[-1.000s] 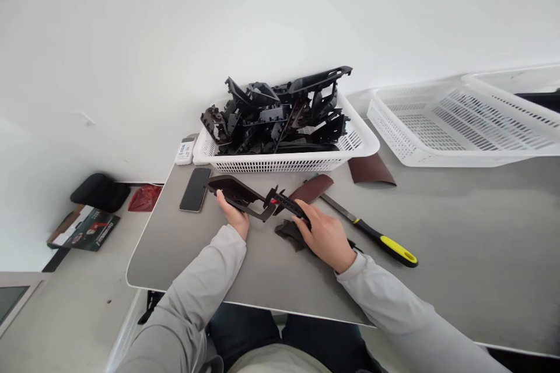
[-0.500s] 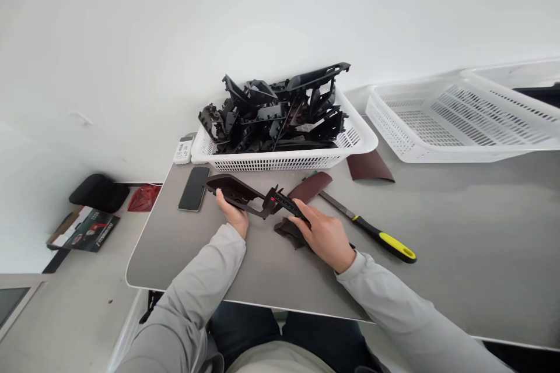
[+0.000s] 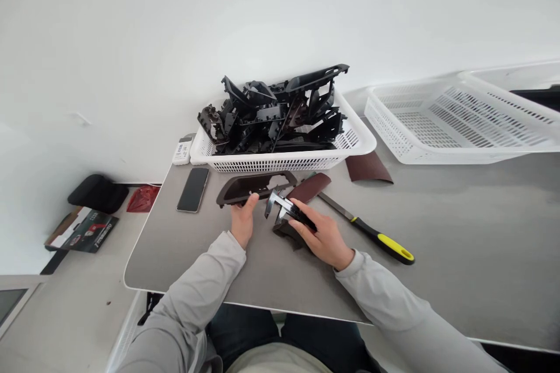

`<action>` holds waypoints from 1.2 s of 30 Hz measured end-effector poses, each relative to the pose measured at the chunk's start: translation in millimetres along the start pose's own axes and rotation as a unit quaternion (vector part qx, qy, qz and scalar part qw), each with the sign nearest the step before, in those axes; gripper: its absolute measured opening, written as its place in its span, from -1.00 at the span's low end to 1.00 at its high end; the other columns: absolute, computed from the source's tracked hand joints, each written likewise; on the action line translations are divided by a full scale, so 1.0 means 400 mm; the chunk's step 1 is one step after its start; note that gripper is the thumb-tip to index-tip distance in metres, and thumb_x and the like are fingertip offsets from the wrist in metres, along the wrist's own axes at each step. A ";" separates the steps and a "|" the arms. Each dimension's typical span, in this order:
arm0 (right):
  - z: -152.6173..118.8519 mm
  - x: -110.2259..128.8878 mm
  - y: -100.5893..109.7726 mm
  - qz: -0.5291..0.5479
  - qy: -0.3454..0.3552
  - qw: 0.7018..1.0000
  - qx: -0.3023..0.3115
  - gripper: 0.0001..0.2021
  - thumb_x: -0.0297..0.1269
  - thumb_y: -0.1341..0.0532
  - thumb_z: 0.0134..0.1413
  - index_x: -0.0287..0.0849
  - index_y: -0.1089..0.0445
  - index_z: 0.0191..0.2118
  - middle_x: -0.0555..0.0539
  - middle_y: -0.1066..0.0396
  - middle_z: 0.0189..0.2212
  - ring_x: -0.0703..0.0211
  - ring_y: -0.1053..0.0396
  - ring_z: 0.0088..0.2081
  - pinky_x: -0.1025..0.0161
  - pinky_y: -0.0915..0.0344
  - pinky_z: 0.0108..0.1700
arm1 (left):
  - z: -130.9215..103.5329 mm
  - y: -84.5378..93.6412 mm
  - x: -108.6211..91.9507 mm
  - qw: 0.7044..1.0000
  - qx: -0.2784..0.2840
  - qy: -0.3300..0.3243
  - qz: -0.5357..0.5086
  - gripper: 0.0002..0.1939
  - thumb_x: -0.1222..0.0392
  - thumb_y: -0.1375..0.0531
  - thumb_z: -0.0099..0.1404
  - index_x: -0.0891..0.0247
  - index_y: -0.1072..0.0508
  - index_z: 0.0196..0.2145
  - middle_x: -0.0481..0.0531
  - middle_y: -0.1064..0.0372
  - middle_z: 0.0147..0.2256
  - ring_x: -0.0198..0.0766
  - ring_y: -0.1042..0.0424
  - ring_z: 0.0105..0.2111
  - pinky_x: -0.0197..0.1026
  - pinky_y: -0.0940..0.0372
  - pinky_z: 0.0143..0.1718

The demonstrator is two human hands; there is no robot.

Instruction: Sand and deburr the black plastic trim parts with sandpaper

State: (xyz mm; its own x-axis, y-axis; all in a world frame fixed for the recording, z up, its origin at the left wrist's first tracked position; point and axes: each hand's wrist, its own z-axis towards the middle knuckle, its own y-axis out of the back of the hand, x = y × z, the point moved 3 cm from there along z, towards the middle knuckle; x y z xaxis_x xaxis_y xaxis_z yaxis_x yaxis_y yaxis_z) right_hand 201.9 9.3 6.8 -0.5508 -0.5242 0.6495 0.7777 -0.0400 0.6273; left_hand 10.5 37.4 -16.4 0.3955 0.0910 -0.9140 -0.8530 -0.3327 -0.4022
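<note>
My left hand [image 3: 243, 220] grips a dark brown plastic trim part [image 3: 245, 188] by its lower edge, thumb on top, above the table. A caliper [image 3: 280, 204] with metal jaws is held in my right hand [image 3: 326, 236], its jaws pointing left and apart from the part. Beneath the caliper and my right fingers lies a dark crumpled cloth [image 3: 291, 238]. Just behind the caliper is a reddish-brown sandpaper piece [image 3: 311, 186]. A file with a black and yellow handle [image 3: 385, 243] rests to the right of my right hand.
Black and brown plastic parts [image 3: 271, 113] fill a white basket [image 3: 280, 161] at the back. Another white basket [image 3: 446, 154] stands at the right rear. A phone [image 3: 193, 189], a small white box [image 3: 182, 150] and a second sandpaper sheet [image 3: 370, 167] lie on the table [image 3: 459, 233].
My left hand has turned the trim part flatter and moved slightly right. The caliper has come away from the part and rotated, showing its metal jaws.
</note>
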 end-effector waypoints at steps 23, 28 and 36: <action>0.007 0.008 0.006 0.071 -0.031 0.997 0.031 -0.63 -0.12 -0.07 0.21 -0.15 -0.28 0.07 -0.15 -0.51 -0.14 0.07 -0.49 -0.22 0.17 -0.42 -0.18 | -0.033 -0.053 -0.018 0.926 0.140 0.318 -0.145 -0.72 0.09 -0.17 0.22 0.33 -0.49 -0.21 0.09 -0.51 -0.34 -0.18 -0.49 -0.31 -0.16 -0.30 -0.13; 0.002 0.010 -0.001 0.046 -0.012 0.998 0.051 -0.60 -0.08 -0.06 0.22 -0.16 -0.29 0.08 -0.17 -0.51 -0.11 0.05 -0.51 -0.22 0.18 -0.44 -0.21 | -0.045 -0.054 -0.009 0.908 0.156 0.359 -0.150 -0.53 -0.13 -0.12 0.24 0.37 -0.50 -0.20 0.15 -0.52 -0.36 -0.08 -0.51 -0.26 -0.11 -0.32 -0.11; 0.007 0.004 -0.003 -0.001 -0.007 1.000 0.020 -0.58 -0.12 -0.03 0.25 -0.17 -0.27 0.14 -0.16 -0.48 -0.05 0.06 -0.50 -0.17 0.19 -0.42 -0.16 | -0.045 -0.060 -0.021 0.910 0.132 0.341 -0.196 -0.60 -0.08 -0.08 0.29 0.22 -0.47 -0.10 0.05 -0.53 -0.31 -0.16 -0.51 -0.30 -0.09 -0.35 -0.15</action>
State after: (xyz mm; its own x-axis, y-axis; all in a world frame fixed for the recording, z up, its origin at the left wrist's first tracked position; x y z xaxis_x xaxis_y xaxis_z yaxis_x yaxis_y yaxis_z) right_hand 199.2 11.1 8.2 -0.5570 -0.5117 0.6541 0.7637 -0.0063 0.6455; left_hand 33.8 27.8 1.8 0.7297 -0.4792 -0.4877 -0.6174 -0.1553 -0.7712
